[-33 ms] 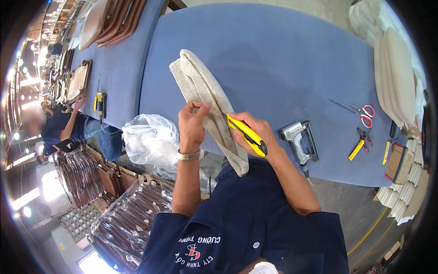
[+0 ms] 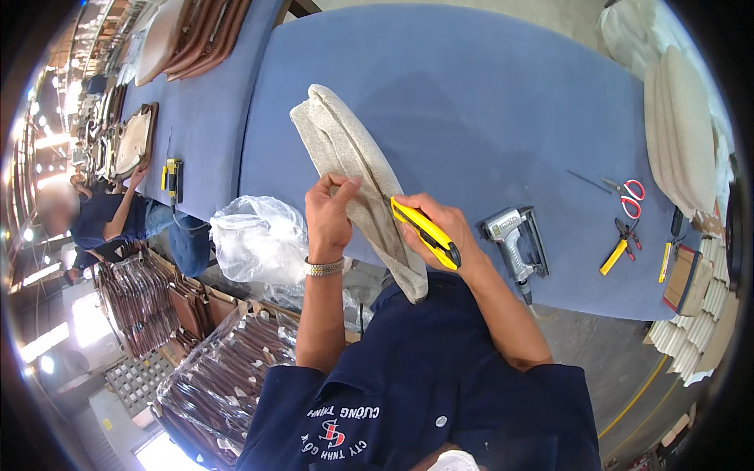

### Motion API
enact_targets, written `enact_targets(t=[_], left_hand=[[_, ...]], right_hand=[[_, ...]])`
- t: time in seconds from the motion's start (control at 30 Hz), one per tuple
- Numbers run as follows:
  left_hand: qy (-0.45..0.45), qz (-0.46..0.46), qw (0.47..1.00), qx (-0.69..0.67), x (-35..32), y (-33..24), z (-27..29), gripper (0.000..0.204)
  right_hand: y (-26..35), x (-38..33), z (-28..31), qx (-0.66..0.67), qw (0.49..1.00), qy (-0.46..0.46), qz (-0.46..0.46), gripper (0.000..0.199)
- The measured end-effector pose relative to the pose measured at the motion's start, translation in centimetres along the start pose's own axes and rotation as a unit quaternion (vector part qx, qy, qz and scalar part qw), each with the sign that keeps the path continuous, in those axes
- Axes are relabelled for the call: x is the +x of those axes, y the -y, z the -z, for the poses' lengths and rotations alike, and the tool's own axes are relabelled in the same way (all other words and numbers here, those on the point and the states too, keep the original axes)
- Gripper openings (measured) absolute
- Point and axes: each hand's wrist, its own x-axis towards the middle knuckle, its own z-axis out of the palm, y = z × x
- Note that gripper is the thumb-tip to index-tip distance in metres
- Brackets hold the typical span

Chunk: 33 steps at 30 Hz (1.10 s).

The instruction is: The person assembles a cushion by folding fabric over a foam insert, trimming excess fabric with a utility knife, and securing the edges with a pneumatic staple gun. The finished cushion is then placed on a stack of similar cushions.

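Observation:
A long piece upholstered in light grey-beige fabric [image 2: 345, 133] stands tilted on edge, its lower end against my shirt front. My left hand [image 2: 329, 216] pinches the loose fabric flap on its near side between thumb and fingers. In my right hand [image 2: 448, 235] is a yellow and black utility knife [image 2: 424, 231], its front end against the fabric close to the seam; the blade cannot be made out. To the right, a silver staple gun [image 2: 514, 243] lies on the blue-covered table [image 2: 448, 94].
Red-handled scissors [image 2: 630, 198] and yellow-handled pliers [image 2: 616, 253] lie farther right, near stacked beige cushions [image 2: 679, 133]. A clear plastic bag [image 2: 259, 235] bulges at the table's left front edge. Another person [image 2: 118, 216] works at the left table beside a yellow tool [image 2: 172, 180].
The upper end of the fabric piece has shifted very slightly left. Both my hands stay in the same place. The co-worker at the left has moved a little.

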Motion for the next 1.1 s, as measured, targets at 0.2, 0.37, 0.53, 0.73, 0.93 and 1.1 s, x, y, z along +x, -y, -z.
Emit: enact_targets(t=[0.2, 0.37, 0.53, 0.73, 0.93, 1.1], left_hand=[[0.026, -0.019, 0.974, -0.223, 0.7, 1.3, 0.4, 0.010], [-0.036, -0.001, 0.995, -0.095, -1.2, 2.4, 0.0, 0.017], [-0.087, -0.248, 0.879, 0.398, -5.3, 2.6, -3.8, 0.037], [-0.085, -0.261, 0.863, 0.423, -5.1, 3.0, -3.6, 0.026], [-0.086, -0.270, 0.853, 0.438, -5.7, 3.3, -3.7, 0.023], [-0.057, -0.034, 0.987, 0.147, -5.2, 2.3, -2.1, 0.020]], right_hand=[[0.0, -2.1, 0.4, -0.009, 0.999, 0.026, -0.036, 0.041], [0.1, -3.4, 0.4, -0.022, 0.999, 0.021, -0.034, 0.040], [-0.2, -3.4, -0.1, -0.017, 0.999, -0.027, 0.022, 0.039], [0.0, -3.8, -0.1, -0.012, 0.999, -0.035, 0.015, 0.035], [0.0, -4.2, -0.1, -0.012, 1.000, -0.010, 0.009, 0.037], [-0.1, -5.1, -0.1, -0.024, 1.000, 0.011, -0.003, 0.040]])
